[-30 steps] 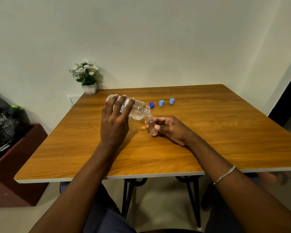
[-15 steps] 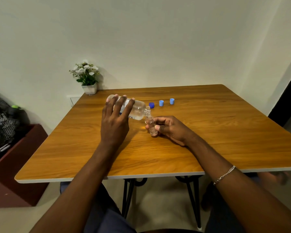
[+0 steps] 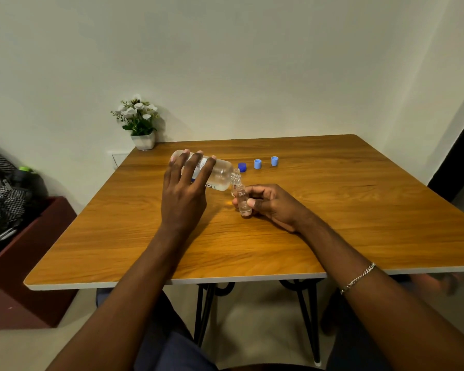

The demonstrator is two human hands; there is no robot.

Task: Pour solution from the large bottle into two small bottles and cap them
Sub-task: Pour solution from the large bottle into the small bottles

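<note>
The left hand [image 3: 184, 199] has its grip wrapped round the large bottle [image 3: 216, 174], tipped almost flat with its neck meeting the mouth of a small bottle [image 3: 243, 201], which the right hand [image 3: 272, 203] pinches between thumb and fingers, base on the table [image 3: 332, 210]. The pour is under way; a second small bottle seems to stand just behind, hard to tell. Next, judge the fill, right the large bottle, then fetch a cap: three blue caps [image 3: 257, 164] wait beyond. Wood-grain top, plain wall, potted flowers [image 3: 139, 121] at the far corner.
</note>
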